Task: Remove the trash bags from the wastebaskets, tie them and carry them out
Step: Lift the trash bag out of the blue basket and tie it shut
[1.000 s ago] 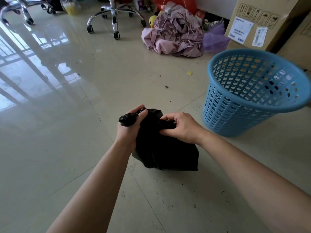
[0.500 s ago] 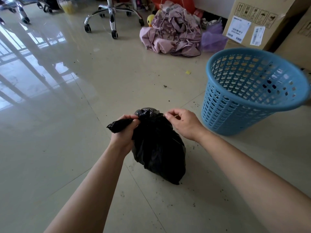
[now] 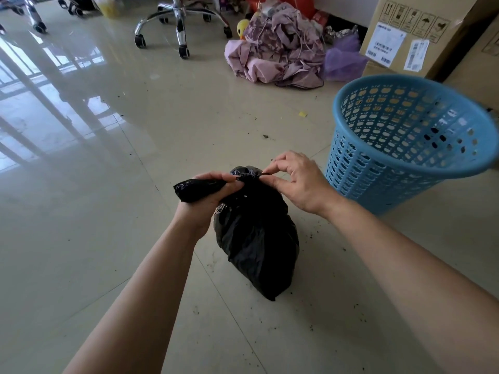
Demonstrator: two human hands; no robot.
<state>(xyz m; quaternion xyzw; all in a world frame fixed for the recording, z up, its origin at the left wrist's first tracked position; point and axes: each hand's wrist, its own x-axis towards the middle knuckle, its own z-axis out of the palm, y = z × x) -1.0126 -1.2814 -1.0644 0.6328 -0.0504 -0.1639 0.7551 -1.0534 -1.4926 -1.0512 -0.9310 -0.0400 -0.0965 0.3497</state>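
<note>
A black trash bag (image 3: 256, 238) stands on the tiled floor in front of me, its neck gathered at the top. My left hand (image 3: 208, 195) grips one twisted end of the neck, which sticks out to the left of the fist. My right hand (image 3: 294, 179) pinches the other bit of plastic at the knot between thumb and forefinger, the other fingers spread. A blue perforated wastebasket (image 3: 405, 147) stands to the right of the bag, with no liner in it.
A heap of pink-purple cloth (image 3: 278, 49) lies on the floor beyond. Cardboard boxes (image 3: 415, 31) stand behind the basket. A chrome swivel-chair base (image 3: 181, 20) is at the back. Dirt specks dot the tiles around the bag.
The bag went from slumped flat to standing upright as both hands pulled the neck ends apart. My right hand shifted from pressing on the bag to pinching at the knot.
</note>
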